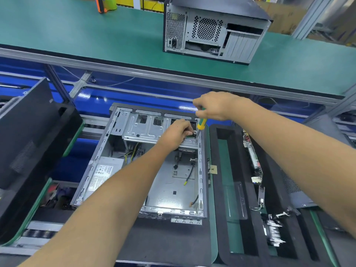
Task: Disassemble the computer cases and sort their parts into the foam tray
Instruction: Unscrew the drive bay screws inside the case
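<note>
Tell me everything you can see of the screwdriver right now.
The screwdriver has a yellow handle with green bands, plastic by the look. It stands nearly upright, tilted slightly, tip down at the far right corner of the open case, by the drive cage. The right hand grips the handle's top from above, hiding it. The left hand rests on the cage beside the tip. The shaft and tip are mostly hidden, so the bit type cannot be told.

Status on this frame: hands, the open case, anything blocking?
Right hand grips screwdriver, tip at drive cage. Left hand steadies cage's right end. Open case flat; foam tray alongside. Nothing blocking.
</note>
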`<state>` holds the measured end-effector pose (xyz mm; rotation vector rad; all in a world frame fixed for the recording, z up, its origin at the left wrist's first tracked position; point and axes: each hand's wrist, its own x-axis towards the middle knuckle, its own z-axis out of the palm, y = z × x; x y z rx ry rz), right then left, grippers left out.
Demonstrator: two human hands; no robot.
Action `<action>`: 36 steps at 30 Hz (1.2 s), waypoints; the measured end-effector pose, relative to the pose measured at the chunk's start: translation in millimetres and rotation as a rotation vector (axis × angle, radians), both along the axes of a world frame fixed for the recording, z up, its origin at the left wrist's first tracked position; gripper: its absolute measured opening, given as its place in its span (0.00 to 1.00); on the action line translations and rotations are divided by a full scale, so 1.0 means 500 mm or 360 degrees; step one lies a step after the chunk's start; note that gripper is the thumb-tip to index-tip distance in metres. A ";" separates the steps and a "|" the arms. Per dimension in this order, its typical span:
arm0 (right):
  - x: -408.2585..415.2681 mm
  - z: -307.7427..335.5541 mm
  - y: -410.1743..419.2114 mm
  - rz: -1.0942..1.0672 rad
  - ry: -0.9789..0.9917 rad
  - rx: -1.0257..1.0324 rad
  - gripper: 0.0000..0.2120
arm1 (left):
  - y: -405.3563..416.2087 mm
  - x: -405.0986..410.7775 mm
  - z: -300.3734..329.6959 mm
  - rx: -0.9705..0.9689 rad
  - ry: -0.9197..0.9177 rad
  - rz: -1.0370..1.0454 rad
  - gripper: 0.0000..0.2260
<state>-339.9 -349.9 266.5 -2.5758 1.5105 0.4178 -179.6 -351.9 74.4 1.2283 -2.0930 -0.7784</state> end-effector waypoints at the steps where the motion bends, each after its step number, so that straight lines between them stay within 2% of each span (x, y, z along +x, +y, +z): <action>1: -0.002 -0.002 -0.002 0.0016 0.0034 -0.0009 0.09 | -0.002 0.000 -0.002 -0.0037 -0.0044 -0.0006 0.03; 5: 0.003 0.009 0.003 0.0010 -0.0123 0.0201 0.05 | -0.007 -0.003 -0.005 -0.0097 -0.0121 -0.0008 0.02; 8: 0.003 0.010 0.012 0.0007 -0.0249 0.0291 0.13 | -0.008 -0.006 -0.008 -0.0110 -0.0146 -0.0010 0.02; 10: 0.000 0.007 0.014 -0.0020 -0.0204 0.0259 0.12 | -0.008 -0.006 -0.009 -0.0103 -0.0144 -0.0005 0.02; 12: -0.004 0.007 0.008 -0.0066 -0.0070 0.0128 0.03 | -0.007 -0.007 -0.007 -0.0094 -0.0143 0.0000 0.02; 14: -0.009 0.008 0.001 -0.0078 0.0078 0.0005 0.09 | -0.006 -0.007 -0.006 -0.0086 -0.0164 0.0002 0.02; 15: -0.011 0.007 -0.002 -0.0085 0.0096 0.0006 0.10 | -0.006 -0.008 -0.005 -0.0087 -0.0174 0.0001 0.02; 18: -0.011 0.007 -0.005 -0.0073 -0.0045 0.0112 0.02 | -0.007 -0.008 -0.005 -0.0081 -0.0182 0.0002 0.02; 22: -0.017 0.001 0.005 -0.0177 -0.0381 0.0289 0.10 | -0.007 -0.010 -0.006 -0.0090 -0.0194 0.0016 0.01; 23: -0.019 -0.002 0.009 -0.0185 -0.0377 0.0268 0.09 | -0.007 -0.011 -0.006 -0.0092 -0.0197 0.0018 0.01; 25: -0.018 -0.003 0.009 -0.0151 -0.0173 0.0094 0.06 | -0.007 -0.011 -0.005 -0.0093 -0.0210 0.0016 0.01; 28: -0.018 0.000 0.003 -0.0103 0.0097 -0.0090 0.10 | -0.005 -0.011 -0.004 -0.0099 -0.0218 0.0013 0.01; 31: -0.014 0.004 0.000 -0.0116 -0.0008 0.0044 0.01 | -0.004 -0.012 -0.003 -0.0103 -0.0219 0.0007 0.01; 34: -0.009 0.006 0.002 -0.0133 -0.0274 0.0247 0.14 | -0.003 -0.011 -0.001 -0.0105 -0.0227 0.0002 0.01; 36: -0.011 0.005 0.003 -0.0112 -0.0279 0.0262 0.15 | -0.004 -0.012 0.000 -0.0107 -0.0238 0.0003 0.01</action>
